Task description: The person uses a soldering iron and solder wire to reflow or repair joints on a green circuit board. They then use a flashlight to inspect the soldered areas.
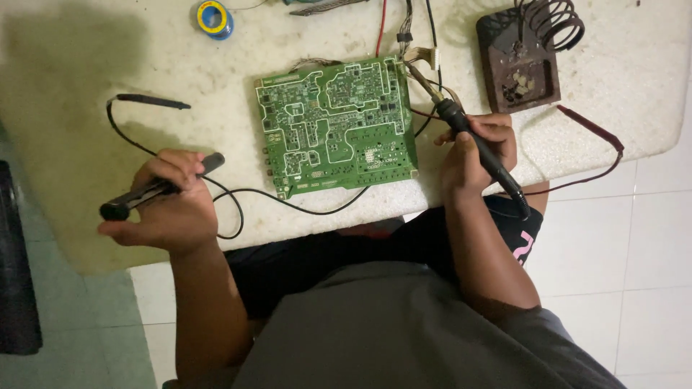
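The right hand [472,151] wraps its fingers around a soldering iron [476,144], tip at the right edge of the green board [335,126] lying flat on the table [86,65]. The left hand [169,205] grips a black tool [155,189]. The iron looks light and stiff, and I think it is safest held by its black handle.

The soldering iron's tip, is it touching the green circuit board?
Cannot tell. In the head view the soldering iron in the right hand points near the circuit board edge, among wires.
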